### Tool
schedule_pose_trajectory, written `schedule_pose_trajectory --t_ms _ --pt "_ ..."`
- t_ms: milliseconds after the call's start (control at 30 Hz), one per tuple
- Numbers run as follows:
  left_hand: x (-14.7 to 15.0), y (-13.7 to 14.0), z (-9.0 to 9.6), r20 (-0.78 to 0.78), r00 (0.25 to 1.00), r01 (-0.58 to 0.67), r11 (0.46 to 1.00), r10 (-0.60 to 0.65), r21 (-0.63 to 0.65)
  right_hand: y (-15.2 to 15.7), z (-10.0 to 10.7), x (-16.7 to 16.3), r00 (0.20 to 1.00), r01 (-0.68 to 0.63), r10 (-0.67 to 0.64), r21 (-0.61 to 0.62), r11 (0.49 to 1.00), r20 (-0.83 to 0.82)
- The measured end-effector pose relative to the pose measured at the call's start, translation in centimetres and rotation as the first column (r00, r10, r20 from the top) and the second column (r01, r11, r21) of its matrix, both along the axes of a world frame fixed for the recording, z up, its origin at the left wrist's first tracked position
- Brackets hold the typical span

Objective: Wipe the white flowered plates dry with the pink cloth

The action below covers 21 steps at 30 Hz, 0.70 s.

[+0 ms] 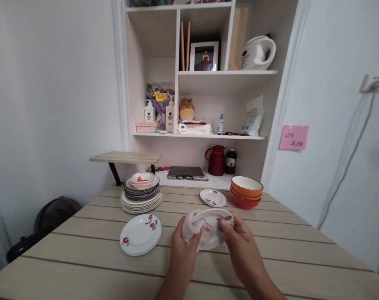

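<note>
A white plate with red flowers is held up above the slatted table, tilted towards me. My right hand grips its right rim, thumb on the upper face. In my left hand is a pale pink cloth, wrapped over the plate's left rim and pressed against its face. Left of my hands lie flowered plates, stacked on the table. Smaller flowered plates sit just behind the held one.
At the back left stands a tall stack of plates topped by small dishes. Orange and red bowls are nested at the back right. Behind them are a red jug, a dark bottle and a laptop. A raised wooden shelf overhangs the left rear.
</note>
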State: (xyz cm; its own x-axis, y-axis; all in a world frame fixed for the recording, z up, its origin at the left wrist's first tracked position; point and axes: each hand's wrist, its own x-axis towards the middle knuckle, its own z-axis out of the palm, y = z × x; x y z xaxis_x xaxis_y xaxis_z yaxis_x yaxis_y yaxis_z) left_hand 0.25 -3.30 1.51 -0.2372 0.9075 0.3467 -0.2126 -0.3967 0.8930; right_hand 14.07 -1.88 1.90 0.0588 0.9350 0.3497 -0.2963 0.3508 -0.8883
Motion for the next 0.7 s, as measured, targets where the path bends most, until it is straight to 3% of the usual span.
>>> schedule_pose_trajectory --t_ms 133,233,300,367,467,567,700 --pt "0.0 0.1 -0.2 0.034 0.999 -0.033 0.997 0.035 -0.067 0.0 0.2 -0.5 0.994 -0.091 0.086 -0.068 0.993 -0.072" --pt "-0.1 0.4 -0.6 -0.010 0.997 -0.072 0.996 0.072 -0.044 0.0 0.3 -0.3 0.993 -0.021 0.021 0.002 1.000 0.119" --pt "-0.2 0.5 -0.8 -0.079 0.993 -0.080 0.996 0.083 0.030 0.0 0.3 0.0 0.946 0.118 -0.151 0.132 0.984 0.288" --pt "-0.4 0.5 -1.1 -0.210 0.967 -0.112 0.980 0.147 0.166 0.2 0.2 0.5 0.853 0.203 -0.325 0.312 0.928 0.409" --pt "-0.7 0.4 -1.3 -0.432 0.838 -0.145 0.899 0.334 0.413 0.4 -0.1 1.0 0.724 0.167 -0.476 0.544 0.823 0.499" --pt "-0.9 0.2 -1.4 -0.535 0.715 -0.127 0.836 0.450 0.534 0.6 -0.4 1.4 0.638 0.126 -0.555 0.638 0.760 0.534" --pt "-1.0 0.0 -1.2 -0.541 0.664 -0.113 0.784 0.516 0.610 0.4 -0.6 1.6 0.624 0.119 -0.580 0.670 0.733 0.523"
